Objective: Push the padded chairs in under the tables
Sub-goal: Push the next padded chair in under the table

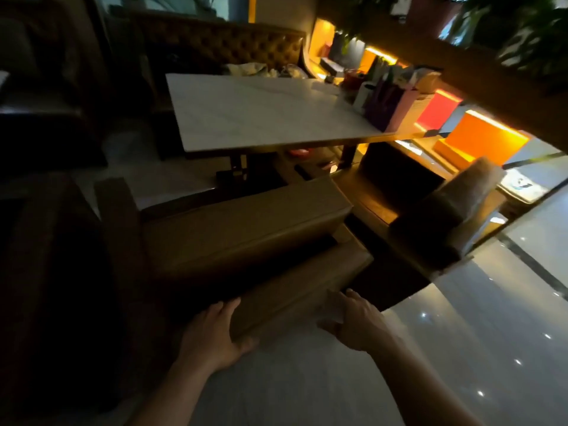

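Observation:
A tan padded chair stands in front of me, its seat facing a white marble-topped table. Both my hands grip the top of its backrest. My left hand wraps the left part of the backrest with the thumb toward me. My right hand holds the right part near its corner. A second padded chair stands to the right, angled, beside the same table. The front of the near chair's seat lies close to the table's edge.
A tufted brown bench runs behind the table. Bags and boxes crowd the table's right end beside lit orange shelves. Dark furniture fills the left. Glossy floor lies to the right and behind.

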